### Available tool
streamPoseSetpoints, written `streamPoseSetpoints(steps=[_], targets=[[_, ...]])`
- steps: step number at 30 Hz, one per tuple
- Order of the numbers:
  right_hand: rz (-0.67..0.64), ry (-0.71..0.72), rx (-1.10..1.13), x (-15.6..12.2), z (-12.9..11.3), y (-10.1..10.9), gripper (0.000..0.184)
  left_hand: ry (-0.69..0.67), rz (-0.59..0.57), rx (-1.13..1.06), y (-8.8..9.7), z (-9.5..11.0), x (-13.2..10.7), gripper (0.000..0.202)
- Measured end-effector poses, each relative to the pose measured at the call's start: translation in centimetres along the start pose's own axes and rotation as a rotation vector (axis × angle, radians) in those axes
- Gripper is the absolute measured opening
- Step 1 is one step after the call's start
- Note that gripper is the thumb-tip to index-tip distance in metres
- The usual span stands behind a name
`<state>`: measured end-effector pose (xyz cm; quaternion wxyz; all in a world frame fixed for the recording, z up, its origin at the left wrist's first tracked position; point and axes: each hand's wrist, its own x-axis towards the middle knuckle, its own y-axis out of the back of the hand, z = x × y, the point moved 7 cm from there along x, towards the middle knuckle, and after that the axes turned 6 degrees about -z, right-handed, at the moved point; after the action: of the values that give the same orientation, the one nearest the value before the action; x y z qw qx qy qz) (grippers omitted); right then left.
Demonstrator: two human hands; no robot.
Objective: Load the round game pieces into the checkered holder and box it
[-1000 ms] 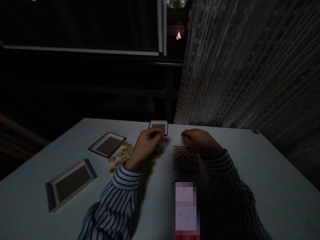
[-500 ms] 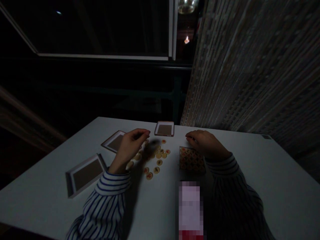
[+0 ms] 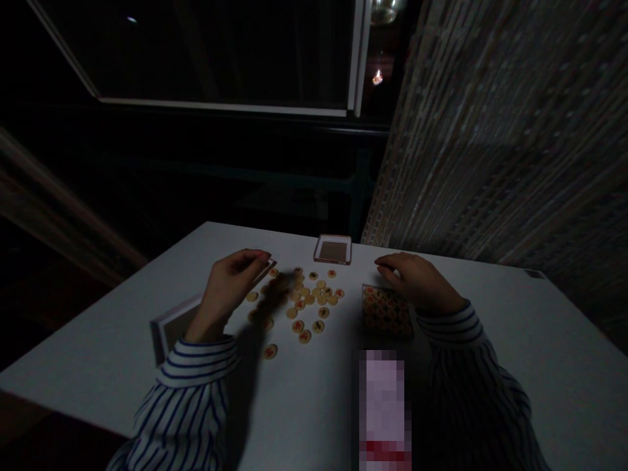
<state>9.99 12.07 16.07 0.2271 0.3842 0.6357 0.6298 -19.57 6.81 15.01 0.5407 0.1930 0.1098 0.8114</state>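
Xiangqi pieces (image 3: 318, 326), round and pale with red or black characters, lie scattered on the white table. My left hand (image 3: 228, 288) hovers over their left side, thumb and fingers pinched together; anything between the tips is hidden. A clear box (image 3: 387, 313) filled with rows of similar pieces stands right of the scatter. Just above its far right corner is my right hand (image 3: 424, 281), palm down with fingers bent and drawn together. Whether it holds a piece cannot be seen.
A shallow tray (image 3: 333, 239) sits near the table's far edge. Another tray (image 3: 161, 340) is partly behind my left wrist. A pixelated object (image 3: 385, 405) is at the near side. String curtains (image 3: 471, 163) hang beyond the right edge.
My left hand has moved left across the pieces, uncovering more of them and covering the left trays more. My right hand stays by the box. The view has shifted slightly.
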Motion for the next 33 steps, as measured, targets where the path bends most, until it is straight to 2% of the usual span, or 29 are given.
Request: streamPoseSetpoints(steps=[6,14,23,28,33], targets=[[-0.053,0.022,-0.013,0.8,-1.3,-0.9,0.032,-0.014,0.068,0.105,2.7,-0.7,-0.7,0.03],[-0.1,0.087,-0.059,2.1,-3.6,-1.4,0.032,0.023,0.075,0.152,3.9,-2.4,-1.3,0.031],[-0.208,0.157,-0.089,3.6,-7.2,-3.4,0.029,0.018,-0.033,0.27,3.4,-6.2,-3.1,0.039],[-0.257,0.217,-0.138,4.4,-9.3,-4.5,0.031,-0.015,-0.086,0.39,2.7,-6.9,-4.3,0.039],[-0.319,0.25,-0.144,5.3,-11.0,-5.4,0.03,-0.064,-0.211,0.458,1.4,-7.3,-4.8,0.035]])
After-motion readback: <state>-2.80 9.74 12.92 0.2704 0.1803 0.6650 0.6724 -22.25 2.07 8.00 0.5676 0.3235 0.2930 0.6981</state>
